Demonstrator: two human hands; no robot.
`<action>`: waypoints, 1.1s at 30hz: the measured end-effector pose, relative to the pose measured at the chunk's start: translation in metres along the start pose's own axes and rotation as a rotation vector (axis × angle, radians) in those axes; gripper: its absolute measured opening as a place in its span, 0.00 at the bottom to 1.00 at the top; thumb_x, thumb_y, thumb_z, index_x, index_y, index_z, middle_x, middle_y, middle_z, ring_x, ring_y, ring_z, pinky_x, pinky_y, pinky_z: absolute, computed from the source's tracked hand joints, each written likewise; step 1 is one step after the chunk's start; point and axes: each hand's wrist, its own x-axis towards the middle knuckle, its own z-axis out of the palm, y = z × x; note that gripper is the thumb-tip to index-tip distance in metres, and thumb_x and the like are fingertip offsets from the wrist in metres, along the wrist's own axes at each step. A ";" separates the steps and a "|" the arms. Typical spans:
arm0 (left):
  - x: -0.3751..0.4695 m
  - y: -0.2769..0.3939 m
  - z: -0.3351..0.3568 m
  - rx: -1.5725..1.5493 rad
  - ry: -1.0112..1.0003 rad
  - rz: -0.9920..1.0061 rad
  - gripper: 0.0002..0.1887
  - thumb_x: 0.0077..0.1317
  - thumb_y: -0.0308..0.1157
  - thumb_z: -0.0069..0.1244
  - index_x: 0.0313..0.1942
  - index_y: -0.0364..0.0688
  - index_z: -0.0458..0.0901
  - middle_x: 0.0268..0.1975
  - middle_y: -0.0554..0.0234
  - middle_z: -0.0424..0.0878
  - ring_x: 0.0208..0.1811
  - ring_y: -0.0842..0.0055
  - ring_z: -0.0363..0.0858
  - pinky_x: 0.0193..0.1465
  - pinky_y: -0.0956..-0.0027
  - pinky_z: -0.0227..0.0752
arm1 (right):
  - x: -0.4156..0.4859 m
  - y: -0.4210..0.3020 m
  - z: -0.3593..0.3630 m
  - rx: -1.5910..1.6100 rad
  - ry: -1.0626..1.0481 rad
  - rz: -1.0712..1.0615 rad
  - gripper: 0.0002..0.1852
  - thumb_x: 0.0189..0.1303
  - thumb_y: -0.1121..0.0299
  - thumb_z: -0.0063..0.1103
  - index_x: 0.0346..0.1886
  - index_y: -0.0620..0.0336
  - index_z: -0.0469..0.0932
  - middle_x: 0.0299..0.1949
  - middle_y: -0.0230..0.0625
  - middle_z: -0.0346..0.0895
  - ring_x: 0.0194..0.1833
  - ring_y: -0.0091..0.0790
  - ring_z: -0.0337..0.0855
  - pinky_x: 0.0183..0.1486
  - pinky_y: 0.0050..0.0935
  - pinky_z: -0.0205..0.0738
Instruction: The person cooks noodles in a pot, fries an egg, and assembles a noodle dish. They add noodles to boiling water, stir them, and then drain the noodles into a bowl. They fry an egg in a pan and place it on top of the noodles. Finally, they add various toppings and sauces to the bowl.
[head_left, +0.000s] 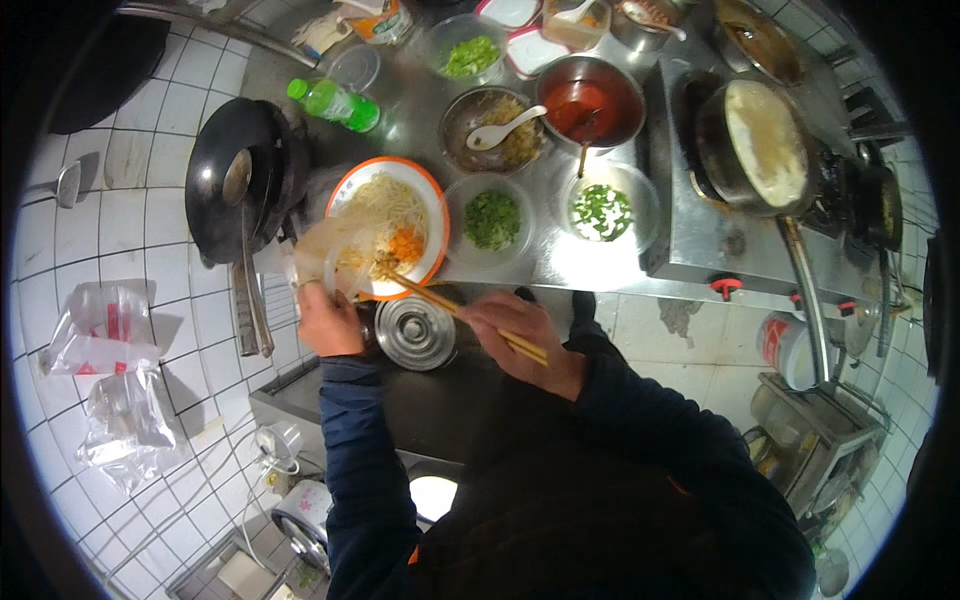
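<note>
My left hand (328, 319) grips a translucent plastic container (319, 251), tilted over the near left edge of an orange-rimmed white plate (442, 217). Wooden chopsticks (450, 306) are held in my right hand (517, 337), their tips inside the plate by the container's mouth. On the plate lie pale noodles or sprouts (390, 206) and diced orange pieces (406, 246), which look like carrot. To its right stand a clear bowl of chopped green herbs (491, 219) and one of chopped scallion (602, 212). Behind them is a steel bowl with minced food and a white spoon (495, 137).
A steel bowl of red sauce (589, 97) and a green bottle (334, 105) stand farther back. Black woks with a ladle (238, 178) are at the left. A long-handled pan (765, 150) sits on the stove at right. Below the counter edge is a lidded steel pot (415, 334).
</note>
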 end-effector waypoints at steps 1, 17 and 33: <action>0.005 0.001 0.001 -0.008 0.006 -0.060 0.12 0.57 0.26 0.58 0.38 0.40 0.72 0.37 0.49 0.80 0.34 0.48 0.81 0.35 0.50 0.75 | -0.005 -0.007 -0.008 -0.018 0.038 -0.073 0.10 0.67 0.78 0.61 0.50 0.68 0.81 0.44 0.44 0.81 0.40 0.38 0.85 0.42 0.29 0.78; 0.173 0.080 0.131 -1.231 -0.248 -0.670 0.13 0.65 0.24 0.53 0.40 0.45 0.64 0.29 0.53 0.78 0.16 0.64 0.79 0.17 0.59 0.76 | -0.106 -0.098 -0.122 -0.570 0.483 -0.191 0.11 0.70 0.72 0.56 0.46 0.70 0.83 0.42 0.49 0.83 0.39 0.43 0.85 0.43 0.33 0.80; 0.185 0.108 0.132 -0.605 -0.145 -0.005 0.14 0.69 0.35 0.56 0.49 0.36 0.78 0.39 0.45 0.85 0.35 0.61 0.84 0.41 0.60 0.78 | -0.067 -0.062 -0.141 -0.553 0.659 0.134 0.10 0.73 0.74 0.54 0.50 0.68 0.81 0.40 0.44 0.80 0.37 0.36 0.81 0.43 0.31 0.75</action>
